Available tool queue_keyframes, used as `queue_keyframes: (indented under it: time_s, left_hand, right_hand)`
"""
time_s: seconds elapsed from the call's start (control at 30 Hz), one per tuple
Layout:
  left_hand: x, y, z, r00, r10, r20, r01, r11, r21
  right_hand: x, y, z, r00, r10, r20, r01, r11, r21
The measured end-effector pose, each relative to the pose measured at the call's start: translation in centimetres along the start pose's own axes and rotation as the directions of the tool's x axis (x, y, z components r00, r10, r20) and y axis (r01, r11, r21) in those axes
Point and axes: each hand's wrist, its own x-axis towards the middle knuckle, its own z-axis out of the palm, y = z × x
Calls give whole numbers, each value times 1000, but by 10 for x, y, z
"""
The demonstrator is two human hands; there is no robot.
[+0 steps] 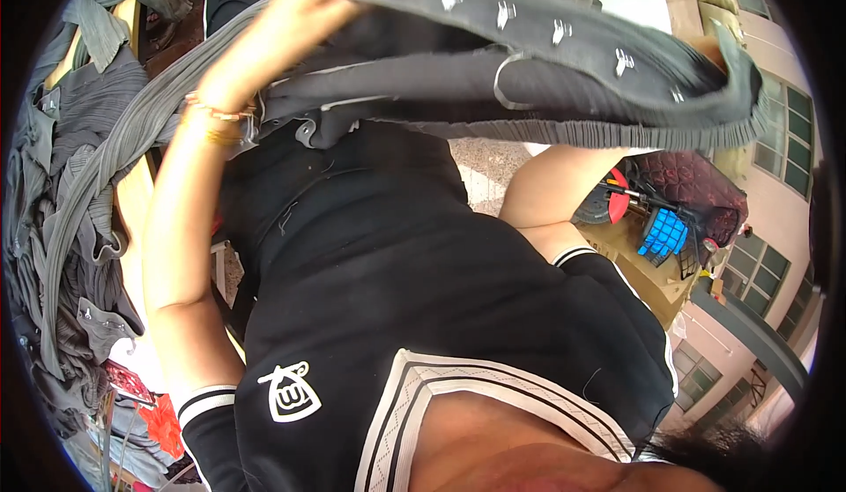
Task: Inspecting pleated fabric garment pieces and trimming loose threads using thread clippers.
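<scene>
A dark grey ribbed knit garment point(564, 95) is stretched in the air across the upper part of the head view. Along its upper band runs a row of small white marks. My left hand point(308, 7), blurred by motion, has its fingers closed on the garment's upper left edge; bracelets circle that wrist. My right forearm passes behind the fabric, and only a bit of my right hand point(710, 48) shows near the garment's right end. Its fingers are hidden. A long grey strip of the same cloth point(115, 183) drapes down on the left.
At my left, a heap of grey ribbed garments point(35, 227) lies over wooden bars point(134, 205). To the right are a cardboard box point(643, 272), a blue grid-patterned object point(663, 232) and a dark red quilted cover point(696, 188). A building with windows point(784, 130) stands beyond.
</scene>
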Motion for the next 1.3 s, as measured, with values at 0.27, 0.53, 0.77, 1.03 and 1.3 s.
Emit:
queue_keyframes:
  time_s: [0.27, 0.53, 0.77, 1.03, 1.3]
  left_hand:
    - [-76, -8, -161, 858, -249, -449, 33, 899, -436]
    - [-115, 89, -159, 790, -248, -561, 71, 946, -318]
    - [-153, 108, -82, 766, -557, -320, 470, 826, -312]
    - [-173, 48, -9, 868, -299, -396, 496, 556, 667]
    - [-116, 67, 44, 875, -211, -436, 420, 779, 465]
  right_hand:
    - [23, -18, -83, 990, -8, -143, -13, 990, -143]
    - [30, 32, -56, 900, -161, -406, 72, 972, -225]
    - [-7, 39, -91, 879, -165, -447, -181, 752, -634]
    - [-50, 89, -144, 852, -17, -524, -521, 91, -849]
    - [-40, 132, -89, 875, 201, -440, -407, -185, -895]
